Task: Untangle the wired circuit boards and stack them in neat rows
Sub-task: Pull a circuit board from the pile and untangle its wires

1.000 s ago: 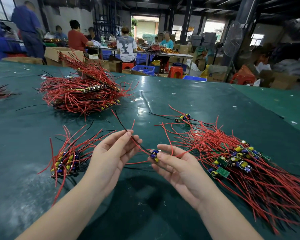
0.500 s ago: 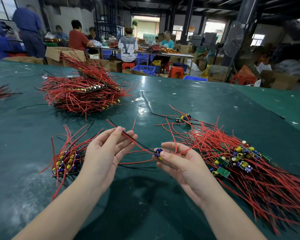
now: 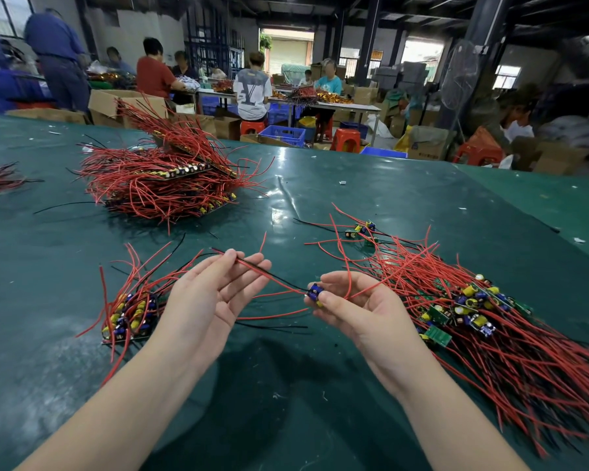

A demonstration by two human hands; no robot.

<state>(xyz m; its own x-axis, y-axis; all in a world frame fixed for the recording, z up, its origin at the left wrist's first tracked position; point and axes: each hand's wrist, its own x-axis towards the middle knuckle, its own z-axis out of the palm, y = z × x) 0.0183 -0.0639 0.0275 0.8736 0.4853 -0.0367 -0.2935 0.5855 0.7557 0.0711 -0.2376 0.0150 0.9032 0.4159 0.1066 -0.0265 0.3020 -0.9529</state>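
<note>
The person's right hand (image 3: pixel 357 311) is raised just above the green table (image 3: pixel 371 205), palm up, pinching one small circuit board (image 3: pixel 315 294) between the thumb tip and the fingertips; the board with its blue and yellow parts sits right at the tips, poking out toward the left rather than lying in the palm. From that board a red and a black wire (image 3: pixel 272 277) run up and leftward across the gap to the left hand (image 3: pixel 208 297), which is also palm up with its fingers nearly straight; the wires lie across the upper fingers and the thumb seems to press them there, a light hold rather than a fist. Another red lead from the board loops back over the right hand's fingers. Below the two hands more loose red and black leads trail on the table. Just left of the left wrist sits a small stacked row of boards (image 3: pixel 130 317), wires fanning upward. Right of the right hand, touching the table, sprawls the tangled heap of boards (image 3: pixel 473 307), its red wires streaming toward the near right corner. Farther back on the left stands a larger finished stack (image 3: pixel 164 185). Beyond the table, workers (image 3: pixel 252 86) sit at benches among blue crates (image 3: pixel 283 134).
</note>
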